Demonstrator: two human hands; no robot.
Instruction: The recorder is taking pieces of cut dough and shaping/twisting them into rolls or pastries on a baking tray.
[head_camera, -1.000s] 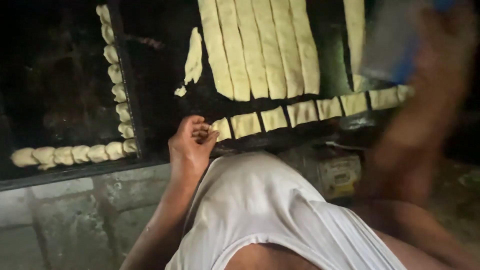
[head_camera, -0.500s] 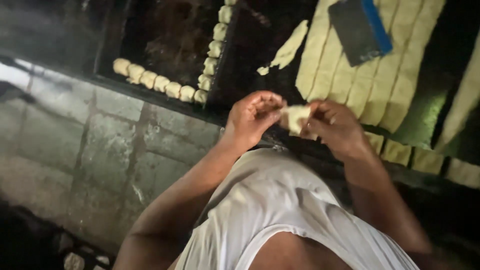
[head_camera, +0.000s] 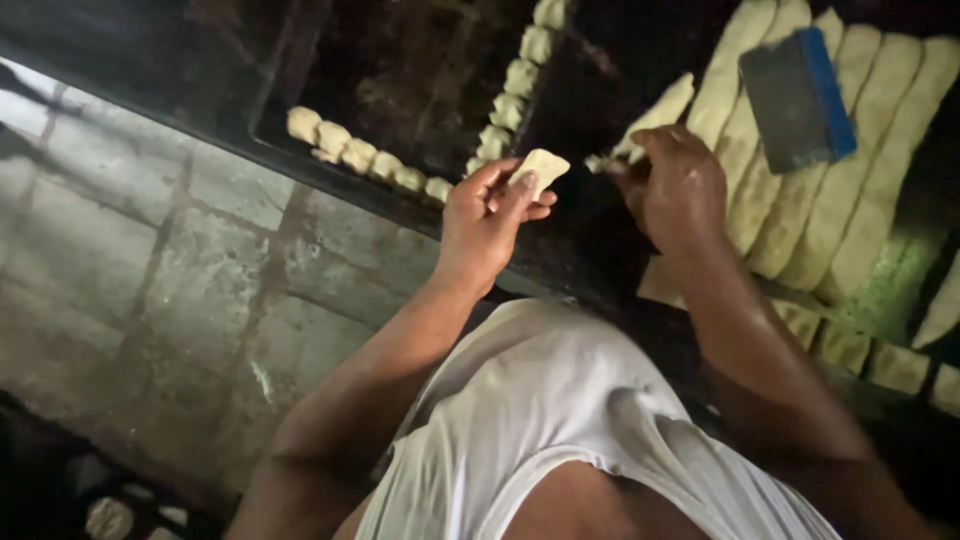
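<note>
dough piece (head_camera: 540, 166), pale and flat, sits pinched in the left hand (head_camera: 487, 212) fingertips above the dark tray (head_camera: 420, 80). right hand (head_camera: 675, 180) seems to nip a smaller scrap, though blur hides it. beyond lie dough strips (head_camera: 800, 200) and a blue scraper (head_camera: 797, 97). a loose pinch could drop the piece onto the formed row (head_camera: 365, 158).

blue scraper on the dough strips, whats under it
The blue scraper lies on long pale dough strips, which run out from beneath it on both ends. The covered stretch of those strips cannot be seen.
</note>
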